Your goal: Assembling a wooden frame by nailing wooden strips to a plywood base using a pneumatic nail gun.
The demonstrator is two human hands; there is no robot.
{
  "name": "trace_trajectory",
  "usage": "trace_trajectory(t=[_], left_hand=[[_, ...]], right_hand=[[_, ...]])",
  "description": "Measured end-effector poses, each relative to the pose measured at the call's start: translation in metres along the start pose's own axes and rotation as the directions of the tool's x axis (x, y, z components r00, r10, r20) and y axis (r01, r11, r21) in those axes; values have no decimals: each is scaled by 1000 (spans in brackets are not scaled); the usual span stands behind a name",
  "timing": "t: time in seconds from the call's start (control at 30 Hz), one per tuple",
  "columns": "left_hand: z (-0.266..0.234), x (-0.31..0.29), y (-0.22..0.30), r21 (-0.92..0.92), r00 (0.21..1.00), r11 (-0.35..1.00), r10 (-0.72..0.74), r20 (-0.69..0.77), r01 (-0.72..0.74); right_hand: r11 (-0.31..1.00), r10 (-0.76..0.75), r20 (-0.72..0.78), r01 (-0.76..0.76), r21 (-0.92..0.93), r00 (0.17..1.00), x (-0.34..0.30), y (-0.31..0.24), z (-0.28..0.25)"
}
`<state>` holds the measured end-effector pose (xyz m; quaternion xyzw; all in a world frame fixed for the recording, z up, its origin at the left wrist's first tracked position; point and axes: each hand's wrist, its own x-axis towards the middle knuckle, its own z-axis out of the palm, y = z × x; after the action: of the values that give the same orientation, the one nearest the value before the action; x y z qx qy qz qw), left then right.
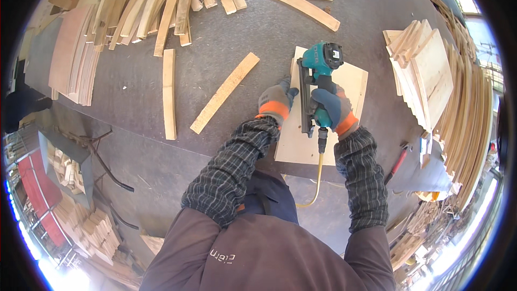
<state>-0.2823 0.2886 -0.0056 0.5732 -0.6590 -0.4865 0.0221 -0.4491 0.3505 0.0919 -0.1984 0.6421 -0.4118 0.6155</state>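
Note:
A teal and black pneumatic nail gun (321, 56) stands over a pale wooden panel (347, 91) in front of me. My right hand (335, 108), in a grey and orange work glove, is closed round its handle. From the base of that handle a yellow air hose (319, 175) runs down past the table edge. My left hand (277, 99), gloved alike, lies at the panel's left edge beside the black magazine, its fingers bent against the wood. Whether it grips the panel or only presses on it is partly hidden.
Two loose wooden strips (169, 94) lie left of the panel. Many curved slats (145, 0) and stacked boards (72, 56) fill the far left. Another slat (301, 6) lies at the back. On the right stand stacked panels (433, 78) and a red-handled hammer (398, 163).

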Motion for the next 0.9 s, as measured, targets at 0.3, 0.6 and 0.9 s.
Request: trace_trajectory(t=[0.3, 0.6, 0.9], left_hand=[[1, -60, -26, 55, 998, 997, -51, 23, 49], [21, -153, -88, 118, 980, 986, 97, 176, -119], [24, -161, -104, 78, 958, 992, 78, 276, -104]], right_hand=[[997, 21, 0, -21, 79, 1000, -30, 25, 6], [997, 79, 3, -79, 15, 997, -78, 46, 25], [990, 139, 14, -139, -15, 990, -123, 78, 28]])
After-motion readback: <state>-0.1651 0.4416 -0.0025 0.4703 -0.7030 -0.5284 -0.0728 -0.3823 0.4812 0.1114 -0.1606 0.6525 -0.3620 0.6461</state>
